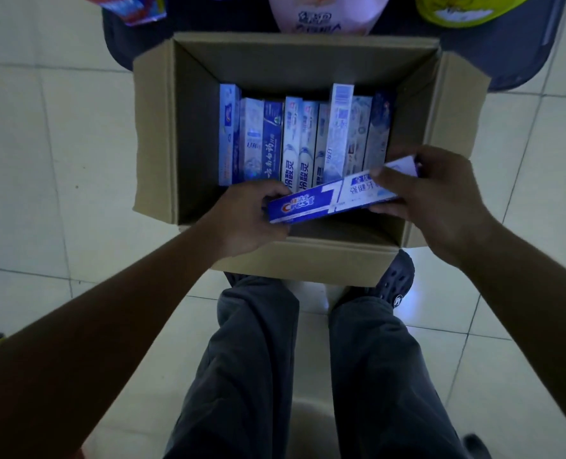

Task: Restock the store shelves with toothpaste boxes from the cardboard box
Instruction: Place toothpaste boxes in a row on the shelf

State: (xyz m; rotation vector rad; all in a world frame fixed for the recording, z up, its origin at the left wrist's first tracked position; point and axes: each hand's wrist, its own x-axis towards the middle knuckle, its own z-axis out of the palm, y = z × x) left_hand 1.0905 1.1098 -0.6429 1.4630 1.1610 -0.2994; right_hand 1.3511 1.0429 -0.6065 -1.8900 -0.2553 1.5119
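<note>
An open cardboard box (156, 134) stands on the tiled floor in front of my legs. Several blue and white toothpaste boxes (300, 144) stand side by side on edge inside it. Over the near part of the box I hold a blue and white Crest toothpaste box (324, 202) lying crosswise, its right end raised a little. My left hand (245, 217) grips its left end. My right hand (437, 193) grips its right end with thumb on top and fingers underneath.
A dark display stand (513, 54) rises behind the box, carrying a pink package (314, 14), a yellow-green package (467, 11) and colourful packs at upper left. My dark shoe (396, 279) touches the box's near right corner. Pale floor tiles lie on both sides.
</note>
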